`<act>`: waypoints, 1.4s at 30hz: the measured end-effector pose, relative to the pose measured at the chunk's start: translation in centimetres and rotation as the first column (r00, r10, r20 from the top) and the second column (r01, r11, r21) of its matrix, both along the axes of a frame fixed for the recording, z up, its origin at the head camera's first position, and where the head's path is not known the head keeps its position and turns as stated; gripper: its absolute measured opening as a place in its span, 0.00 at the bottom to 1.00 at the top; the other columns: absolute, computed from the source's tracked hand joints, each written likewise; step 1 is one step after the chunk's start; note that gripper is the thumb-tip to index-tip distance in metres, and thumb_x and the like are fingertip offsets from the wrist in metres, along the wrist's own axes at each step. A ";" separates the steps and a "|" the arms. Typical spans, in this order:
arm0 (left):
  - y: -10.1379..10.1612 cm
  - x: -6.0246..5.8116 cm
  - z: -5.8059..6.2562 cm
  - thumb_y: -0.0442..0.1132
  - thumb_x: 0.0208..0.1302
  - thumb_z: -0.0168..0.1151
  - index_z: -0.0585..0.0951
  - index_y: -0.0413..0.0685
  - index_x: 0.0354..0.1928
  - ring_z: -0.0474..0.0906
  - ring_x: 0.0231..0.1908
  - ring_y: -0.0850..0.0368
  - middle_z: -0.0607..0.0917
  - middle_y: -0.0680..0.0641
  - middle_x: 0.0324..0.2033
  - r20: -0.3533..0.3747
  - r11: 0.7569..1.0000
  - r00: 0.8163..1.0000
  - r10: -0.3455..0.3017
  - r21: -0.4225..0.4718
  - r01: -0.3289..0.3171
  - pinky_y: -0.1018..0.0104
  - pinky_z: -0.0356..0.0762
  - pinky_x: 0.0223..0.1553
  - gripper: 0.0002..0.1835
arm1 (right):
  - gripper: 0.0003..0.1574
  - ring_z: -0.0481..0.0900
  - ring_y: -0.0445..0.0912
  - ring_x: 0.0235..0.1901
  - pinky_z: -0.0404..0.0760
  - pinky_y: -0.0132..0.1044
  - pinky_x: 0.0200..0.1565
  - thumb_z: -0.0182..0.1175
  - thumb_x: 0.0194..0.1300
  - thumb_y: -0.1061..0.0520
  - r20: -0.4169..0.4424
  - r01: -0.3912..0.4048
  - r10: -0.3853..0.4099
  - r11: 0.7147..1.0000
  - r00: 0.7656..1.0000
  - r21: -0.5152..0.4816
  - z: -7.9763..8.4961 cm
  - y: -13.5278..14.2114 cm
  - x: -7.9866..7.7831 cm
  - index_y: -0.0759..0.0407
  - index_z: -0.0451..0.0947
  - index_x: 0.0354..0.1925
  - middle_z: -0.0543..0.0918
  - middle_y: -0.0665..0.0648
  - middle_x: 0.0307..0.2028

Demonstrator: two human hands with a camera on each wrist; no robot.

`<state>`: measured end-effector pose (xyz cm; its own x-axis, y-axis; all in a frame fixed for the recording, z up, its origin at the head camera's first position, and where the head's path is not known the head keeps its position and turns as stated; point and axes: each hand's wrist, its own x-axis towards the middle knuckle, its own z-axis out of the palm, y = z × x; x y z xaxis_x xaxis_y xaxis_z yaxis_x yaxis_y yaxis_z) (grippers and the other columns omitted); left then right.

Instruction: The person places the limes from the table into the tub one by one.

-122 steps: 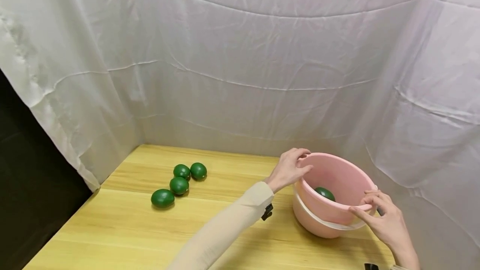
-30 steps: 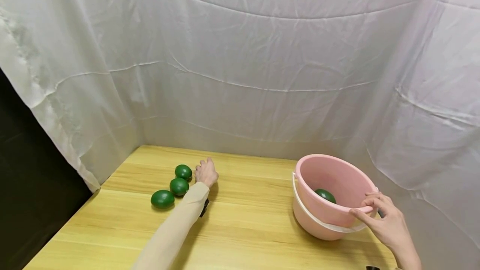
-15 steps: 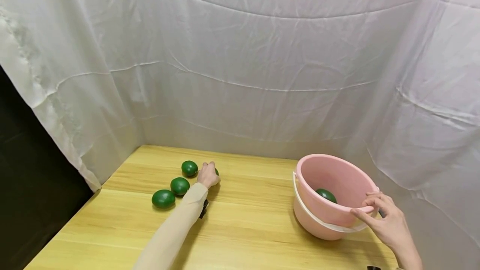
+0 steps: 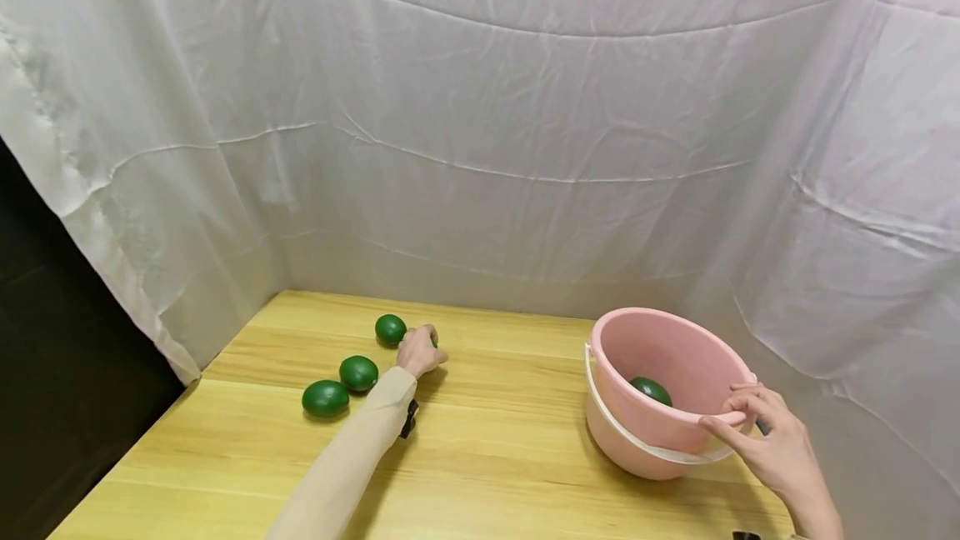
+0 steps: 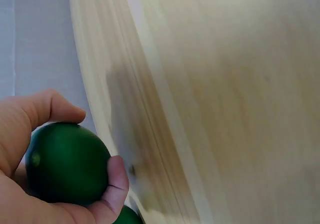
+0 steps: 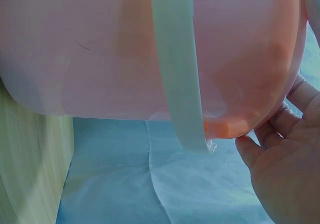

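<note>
My left hand (image 4: 422,350) is at the back of the table, its fingers and thumb curled round a glossy dark green avocado (image 5: 69,164) with a small pale stem spot. Mostly the hand hides this fruit in the head view. Just left of the fingers lies another avocado (image 4: 390,329), and two more, a middle avocado (image 4: 358,373) and a front avocado (image 4: 326,398), lie nearer me. At the right stands a pink bucket (image 4: 630,432) with one avocado (image 4: 650,391) visible inside. My right hand (image 4: 776,440) grips the bucket's near right rim, thumb outside.
A white handle (image 4: 637,442) hangs down round the bucket's front. The light wooden table (image 4: 495,457) ends at a pale curtain (image 4: 525,215) behind. Dark space (image 4: 67,340) shows beyond the table's left edge.
My left hand has left the bucket's rim, moved left to the fruits and taken hold of the rightmost avocado. The avocado beside it has shifted right and back. My right hand stays put.
</note>
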<state>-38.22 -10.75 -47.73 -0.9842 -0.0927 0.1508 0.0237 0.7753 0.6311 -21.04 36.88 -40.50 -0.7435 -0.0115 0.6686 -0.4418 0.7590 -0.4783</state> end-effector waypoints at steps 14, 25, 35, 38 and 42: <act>0.3 -0.2 -0.1 0.38 0.48 0.73 0.74 0.40 0.49 0.74 0.34 0.47 0.79 0.39 0.36 -0.012 0.992 0.999 0.050 0.113 -0.048 0.57 0.74 0.33 0.26 | 0.19 0.61 0.19 0.56 0.51 0.09 0.55 0.79 0.42 0.60 0.002 0.001 -0.001 1.000 1.000 -0.001 0.0 -0.1 0.1 0.47 0.76 0.24 0.69 0.24 0.46; 0.5 -0.5 0.1 0.37 0.48 0.73 0.74 0.42 0.52 0.78 0.40 0.44 0.81 0.38 0.42 -0.091 0.987 0.992 0.082 0.142 -0.068 0.51 0.77 0.39 0.28 | 0.20 0.61 0.20 0.56 0.51 0.10 0.56 0.79 0.41 0.61 -0.011 -0.007 0.007 1.000 1.000 0.000 0.0 -0.1 0.0 0.47 0.76 0.23 0.69 0.24 0.46; 0.9 -0.6 0.2 0.38 0.47 0.73 0.78 0.48 0.50 0.80 0.41 0.45 0.83 0.41 0.42 -0.110 0.969 0.989 0.097 0.239 -0.068 0.52 0.79 0.41 0.25 | 0.20 0.62 0.20 0.55 0.51 0.10 0.56 0.79 0.41 0.62 -0.017 -0.010 0.010 1.000 1.000 -0.001 -0.1 0.0 0.0 0.47 0.75 0.23 0.70 0.25 0.45; 1.1 -0.7 0.5 0.41 0.49 0.72 0.77 0.47 0.52 0.80 0.39 0.46 0.83 0.42 0.41 -0.110 0.962 0.988 0.109 0.262 -0.077 0.55 0.79 0.39 0.26 | 0.20 0.62 0.20 0.55 0.51 0.10 0.56 0.79 0.41 0.61 -0.017 -0.008 0.008 1.000 1.000 -0.002 -0.1 0.0 0.0 0.47 0.76 0.24 0.69 0.24 0.46; 1.6 -0.4 1.0 0.43 0.51 0.71 0.74 0.47 0.53 0.80 0.39 0.47 0.82 0.42 0.43 -0.113 0.949 0.988 0.110 0.306 -0.071 0.57 0.79 0.37 0.27 | 0.20 0.62 0.19 0.55 0.51 0.09 0.56 0.79 0.41 0.61 -0.021 -0.006 0.006 1.000 1.000 0.003 -0.1 0.0 0.0 0.47 0.76 0.24 0.69 0.24 0.46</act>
<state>-38.66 -9.18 -46.73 -0.9441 -0.2404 0.2254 0.0576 0.5530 0.8312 -21.05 36.87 -40.57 -0.7291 -0.0174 0.6842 -0.4562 0.7576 -0.4668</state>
